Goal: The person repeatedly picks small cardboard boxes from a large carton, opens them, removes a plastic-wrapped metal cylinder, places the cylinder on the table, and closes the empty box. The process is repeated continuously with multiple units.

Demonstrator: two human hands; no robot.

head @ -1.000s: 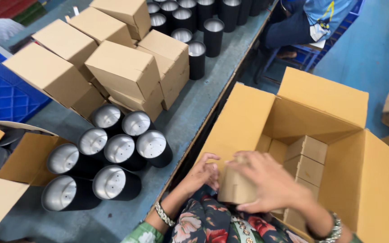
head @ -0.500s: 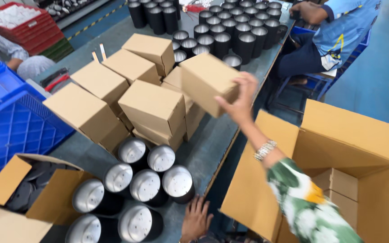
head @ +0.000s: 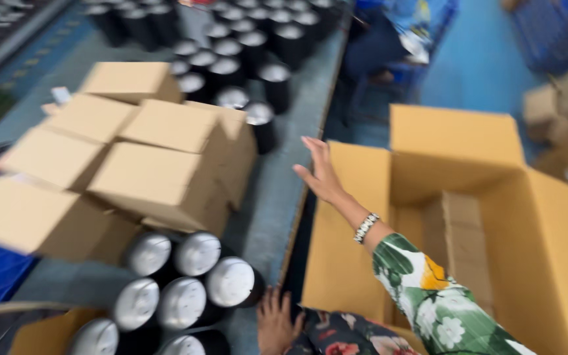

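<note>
Boxes (head: 165, 177) sit stacked on the bench, just left of the right hand (head: 320, 174), whose fingers are spread and hold nothing. It looks mid-reach for another box; next it needs a firm grasp. The left hand (head: 277, 322) rests flat, fingers apart, beside black cans (head: 192, 283), near the carton (head: 494, 217).

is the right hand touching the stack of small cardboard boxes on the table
Apart. The head view shows the right hand open, fingers spread, with a strip of bare grey table between it and the stack of small cardboard boxes.
</note>
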